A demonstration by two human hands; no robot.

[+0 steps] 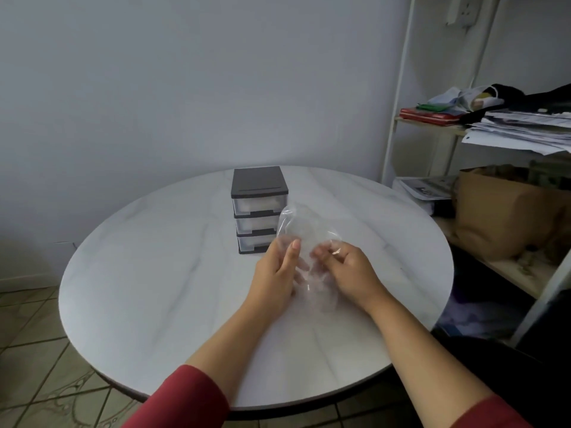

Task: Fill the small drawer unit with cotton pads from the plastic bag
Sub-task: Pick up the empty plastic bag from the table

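Best move here, I'd say, was keeping things low over the table (154, 288) and working the film apart gently, since thin plastic slips and tears easily. The drawer unit (259, 188) sat toward the far side, black top, three clear drawers pushed in, something white inside. Right in front of it was the plastic bag (296, 227), clear and crinkled, possibly empty, hard to tell. Left hand (275, 273) and right hand (352, 270) both pinched it.
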